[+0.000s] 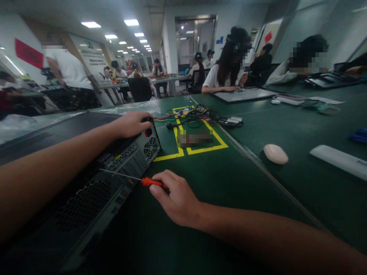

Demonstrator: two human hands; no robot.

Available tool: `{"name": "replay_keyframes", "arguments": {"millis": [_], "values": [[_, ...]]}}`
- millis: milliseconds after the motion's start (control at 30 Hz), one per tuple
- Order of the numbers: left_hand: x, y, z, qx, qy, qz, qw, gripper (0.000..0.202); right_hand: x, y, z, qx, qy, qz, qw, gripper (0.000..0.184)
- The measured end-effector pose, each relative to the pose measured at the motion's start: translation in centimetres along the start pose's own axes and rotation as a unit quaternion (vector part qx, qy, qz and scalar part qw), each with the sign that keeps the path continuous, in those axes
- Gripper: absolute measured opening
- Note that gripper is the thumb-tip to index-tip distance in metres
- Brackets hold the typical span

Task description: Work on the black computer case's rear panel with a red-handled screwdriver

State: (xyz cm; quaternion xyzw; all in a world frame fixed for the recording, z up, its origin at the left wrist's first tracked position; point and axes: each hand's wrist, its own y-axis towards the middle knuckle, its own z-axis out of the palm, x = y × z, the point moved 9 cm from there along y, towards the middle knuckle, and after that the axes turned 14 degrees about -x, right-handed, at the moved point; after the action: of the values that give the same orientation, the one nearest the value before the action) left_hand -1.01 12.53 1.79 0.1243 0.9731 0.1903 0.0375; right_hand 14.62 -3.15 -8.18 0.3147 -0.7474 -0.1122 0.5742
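Note:
A black computer case (137, 156) lies on its side at the left, its grey back panel with a round fan grille facing me. My left hand (132, 124) rests on the far top corner, fingers curled over the edge by the power supply. In my right hand (178, 199) is a screwdriver (148, 181) with an orange handle, fingers closed around it. Its long thin shaft points left across the back panel, and the tip is near the slot area. Whether the tip touches a screw I cannot tell.
Beyond the case lies a tangle of cables (200, 113) near yellow tape (206, 150) on the green table (229, 183). At the right are a pale rounded object (275, 154) and a long white bar (341, 160). Across the table, a person (226, 72) works at a flat panel (243, 94).

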Motion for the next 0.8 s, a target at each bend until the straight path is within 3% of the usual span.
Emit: {"name": "replay_keyframes", "arguments": {"millis": [300, 500, 800], "values": [[0.40, 0.05, 0.13, -0.001, 0.009, -0.008, 1.000, 0.064, -0.28, -0.04, 0.03, 0.002, 0.015, 0.018, 1.000, 0.028], [0.11, -0.05, -0.07, 0.000, 0.007, -0.008, 1.000, 0.064, -0.42, 0.03, 0.12, 0.002, 0.004, 0.016, 1.000, 0.016], [-0.03, -0.10, -0.15, 0.006, 0.011, -0.004, 1.000, 0.065, -0.24, 0.09, 0.07, 0.010, 0.003, 0.015, 1.000, 0.013]]}}
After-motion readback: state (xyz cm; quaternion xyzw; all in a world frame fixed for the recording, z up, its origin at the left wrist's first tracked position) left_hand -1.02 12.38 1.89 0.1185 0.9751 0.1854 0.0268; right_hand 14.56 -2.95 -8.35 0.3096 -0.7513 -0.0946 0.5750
